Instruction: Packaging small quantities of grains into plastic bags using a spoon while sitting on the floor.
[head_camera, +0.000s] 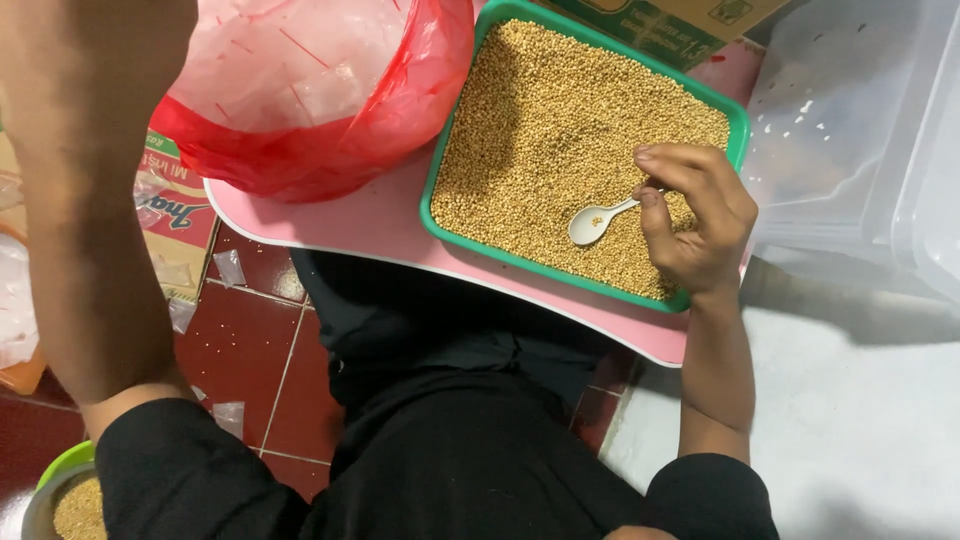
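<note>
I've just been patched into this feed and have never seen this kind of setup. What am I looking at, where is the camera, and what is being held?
There is no machine here: a person works with bare hands, and the single camera sits on their head, looking down over their lap. The right hand holds a small white spoon with a few grains in it, over a green tray filled with small yellowish grains. The tray rests on a pink lap table, beside a red plastic bag. The left arm reaches out of frame, so its hand is not visible. A bowl of grains sits at the lower left, and clear plastic bins stand on the right.
</note>
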